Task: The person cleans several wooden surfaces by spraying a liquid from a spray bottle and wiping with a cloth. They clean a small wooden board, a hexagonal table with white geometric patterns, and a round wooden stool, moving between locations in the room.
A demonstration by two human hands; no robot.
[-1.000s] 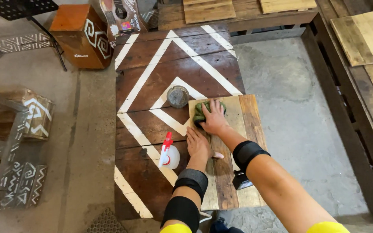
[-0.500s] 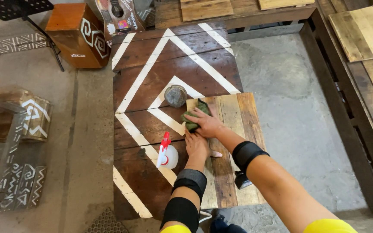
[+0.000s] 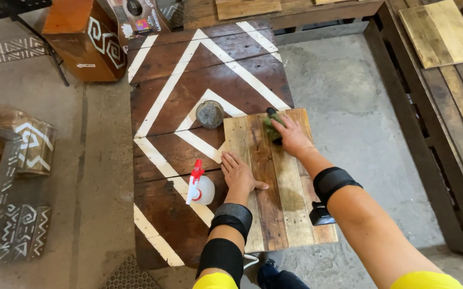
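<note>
Your right hand (image 3: 291,135) presses a green cloth (image 3: 270,124) flat against the far end of the slatted wooden panel (image 3: 274,192), fingers curled loosely over it. Your left hand (image 3: 238,172) lies open, palm down, holding nothing, bracing the panel's near-left slat. The panel overhangs the painted dark table (image 3: 188,75). Risk: hard wiping could slide or tip it. The spray bottle (image 3: 200,186) stands just beside your left wrist; an elbow shift may topple it.

Spray bottle (image 3: 201,187), round grey lump (image 3: 210,114), patterned orange box (image 3: 84,38), square board (image 3: 441,32).
</note>
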